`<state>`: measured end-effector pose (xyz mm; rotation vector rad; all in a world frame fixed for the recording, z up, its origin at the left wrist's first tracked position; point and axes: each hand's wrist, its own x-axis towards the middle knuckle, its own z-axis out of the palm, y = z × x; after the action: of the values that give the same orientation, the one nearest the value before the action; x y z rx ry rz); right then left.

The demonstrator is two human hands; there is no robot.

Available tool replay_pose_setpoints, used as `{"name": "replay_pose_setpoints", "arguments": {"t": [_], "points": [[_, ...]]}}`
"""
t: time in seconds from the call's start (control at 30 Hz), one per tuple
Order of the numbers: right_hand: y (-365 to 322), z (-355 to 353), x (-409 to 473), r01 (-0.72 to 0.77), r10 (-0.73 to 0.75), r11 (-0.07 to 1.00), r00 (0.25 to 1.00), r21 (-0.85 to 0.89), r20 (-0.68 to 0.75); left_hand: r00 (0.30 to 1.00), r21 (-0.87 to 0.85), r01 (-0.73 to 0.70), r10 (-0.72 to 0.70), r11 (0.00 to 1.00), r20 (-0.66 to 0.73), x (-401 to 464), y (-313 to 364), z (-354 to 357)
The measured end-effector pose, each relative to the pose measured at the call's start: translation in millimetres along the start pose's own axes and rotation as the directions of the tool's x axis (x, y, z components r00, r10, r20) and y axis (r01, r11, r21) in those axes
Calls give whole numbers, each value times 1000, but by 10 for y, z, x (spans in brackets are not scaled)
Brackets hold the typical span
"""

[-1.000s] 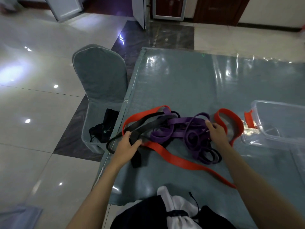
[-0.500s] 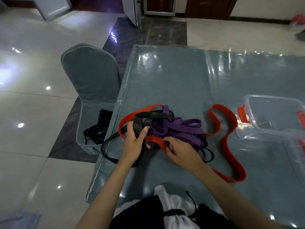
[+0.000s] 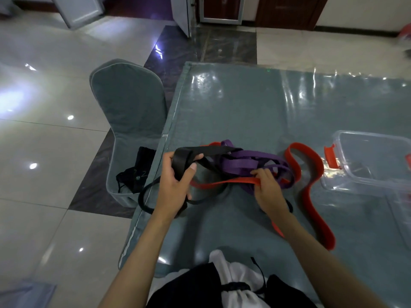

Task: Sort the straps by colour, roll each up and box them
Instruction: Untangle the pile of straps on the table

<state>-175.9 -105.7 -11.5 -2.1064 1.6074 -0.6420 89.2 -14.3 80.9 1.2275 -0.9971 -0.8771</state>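
A tangle of straps lies near the left front of the table. My left hand grips a wide black strap, lifted over the pile, thumb across its folded end. My right hand pinches a red strap where it crosses in front of the purple straps. The red strap loops right and runs back toward my right forearm. A thin black strap hangs over the table's left edge. A clear plastic box with red latches stands open at the right.
A grey covered chair stands against the table's left side with a black pouch on its seat. Shiny tiled floor lies to the left. A clear lid lies by the box. My lap sits at the table's front edge.
My left hand has lifted the black strap higher and gripped its fold. My right hand moved from the pile's right side to the front, pinching the red strap and pulling it rightward.
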Motion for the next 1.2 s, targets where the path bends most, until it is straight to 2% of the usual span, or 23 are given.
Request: {"name": "replay_pose_setpoints", "arguments": {"t": [0.23, 0.37, 0.47, 0.57, 0.63, 0.7, 0.83, 0.9, 0.93, 1.0, 1.03, 1.07, 1.1, 1.17, 1.2], "points": [[269, -146, 78, -111, 114, 989, 993, 98, -25, 999, 266, 17, -29, 964, 41, 122, 74, -244], [267, -153, 59, -72, 67, 988, 997, 140, 41, 977, 409, 83, -155, 909, 145, 214, 35, -429], [251, -178, -14, 2, -28, 992, 980, 127, 197, 967, 478, 120, -211, 870, 142, 264, -24, -504], [216, -147, -160, 80, -81, 997, 942, 17, 326, 949, 558, 186, -295, 809, 110, 288, -132, -564], [202, -89, -251, 93, -68, 993, 955, -72, 290, 900, 656, 249, -420, 712, 114, 251, -209, -609], [177, -38, -299, 43, -20, 994, 975, -98, 220, 839, 735, 304, -536, 606, 94, 185, -281, -641], [162, -10, -225, -196, 187, 980, 967, 36, 173, 714, 781, 392, -696, 486, 74, 80, -333, -644], [159, -13, -142, -277, 261, 957, 952, 85, 160, 676, 818, 407, -736, 407, 30, 41, -375, -660], [150, -15, -99, -298, 283, 950, 948, 96, 144, 663, 868, 382, -748, 318, -17, 30, -386, -664], [147, 5, -35, -302, 291, 948, 950, 97, 115, 655, 960, 273, -742, 57, -142, 23, -439, -651], [154, 26, -14, -296, 286, 951, 952, 88, 107, 677, 972, 234, -712, -29, -184, 29, -467, -621], [159, 46, -2, -290, 281, 954, 954, 78, 105, 723, 975, 216, -665, -41, -188, 51, -489, -575], [161, 61, 11, -286, 277, 955, 954, 76, 111, 776, 980, 199, -614, 24, -143, 89, -516, -519], [201, 83, 23, -268, 255, 960, 957, 80, 141, 864, 959, 110, -502, 260, 37, 222, -613, -362], [225, 85, 19, -242, 225, 966, 959, 88, 170, 881, 934, 56, -457, 354, 120, 302, -668, -261]]}}
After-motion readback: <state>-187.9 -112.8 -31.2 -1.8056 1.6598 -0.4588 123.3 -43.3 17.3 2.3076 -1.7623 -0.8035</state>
